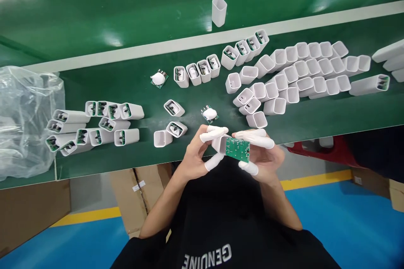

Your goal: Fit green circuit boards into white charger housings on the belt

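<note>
My left hand [202, 155], with white finger cots on its fingertips, is closed around a white plastic housing [218, 145]. Between the covered fingers and thumb of my right hand [263, 153] is a green circuit board [237, 149], its soldered face turned up. The board's left end is at the housing's open mouth; how far it reaches inside I cannot tell. Just beyond my hands, a loose circuit board [210, 114] with a white blob on it lies on the table. Another such board [159, 78] lies farther left.
Several empty white housings [296, 71] stand in rows at the right. Housings with boards inside [94, 128] are grouped at the left, with more at the back middle. A clear plastic bag [28, 122] covers the table's left end. One housing [219, 11] stands beyond the pale strip.
</note>
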Demonstrator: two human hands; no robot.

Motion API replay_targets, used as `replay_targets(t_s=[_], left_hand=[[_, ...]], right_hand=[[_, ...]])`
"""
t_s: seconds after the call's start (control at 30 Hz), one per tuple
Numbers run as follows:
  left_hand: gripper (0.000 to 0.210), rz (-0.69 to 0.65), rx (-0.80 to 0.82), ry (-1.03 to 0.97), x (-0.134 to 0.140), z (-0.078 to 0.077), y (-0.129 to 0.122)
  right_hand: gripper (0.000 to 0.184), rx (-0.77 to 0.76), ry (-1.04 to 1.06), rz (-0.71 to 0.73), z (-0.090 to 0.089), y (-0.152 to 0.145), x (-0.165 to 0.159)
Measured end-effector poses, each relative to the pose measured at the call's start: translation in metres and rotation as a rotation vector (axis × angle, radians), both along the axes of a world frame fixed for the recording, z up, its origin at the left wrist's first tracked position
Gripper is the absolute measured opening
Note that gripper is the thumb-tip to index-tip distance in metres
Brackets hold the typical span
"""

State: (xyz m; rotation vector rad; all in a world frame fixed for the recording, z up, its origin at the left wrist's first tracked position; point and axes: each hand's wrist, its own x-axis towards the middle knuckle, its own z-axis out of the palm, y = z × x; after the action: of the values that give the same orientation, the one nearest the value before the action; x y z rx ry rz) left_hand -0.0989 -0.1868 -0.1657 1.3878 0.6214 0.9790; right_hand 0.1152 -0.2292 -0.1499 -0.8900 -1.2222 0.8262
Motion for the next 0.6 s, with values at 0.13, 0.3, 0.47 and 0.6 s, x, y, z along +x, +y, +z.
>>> replay_targets(t_s=[0.13, 0.3, 0.47, 0.6], left_hand=[[0.068, 0.005, 0.006, 0.003, -0.0004, -0.0022, -0.0004], [0.066, 0.008, 0.003, -0.004, -0.0012, -0.0022, -0.0008], [0.069, -0.005, 0.013, -0.022, -0.0003, -0.0012, -0.0002], [0.069, 0.006, 0.026, -0.033, 0.0008, -0.0001, 0.0005]], right_hand=[[0.062, 0.019, -0.056, 0.026, -0.0017, 0.0024, 0.0000], [0.060, 0.019, -0.074, 0.028, -0.0009, 0.0033, -0.0006], [0.060, 0.002, -0.093, 0.028, -0.0002, 0.0026, -0.0014], [0.061, 0.010, -0.102, 0.038, 0.0013, 0.0023, 0.0000]])
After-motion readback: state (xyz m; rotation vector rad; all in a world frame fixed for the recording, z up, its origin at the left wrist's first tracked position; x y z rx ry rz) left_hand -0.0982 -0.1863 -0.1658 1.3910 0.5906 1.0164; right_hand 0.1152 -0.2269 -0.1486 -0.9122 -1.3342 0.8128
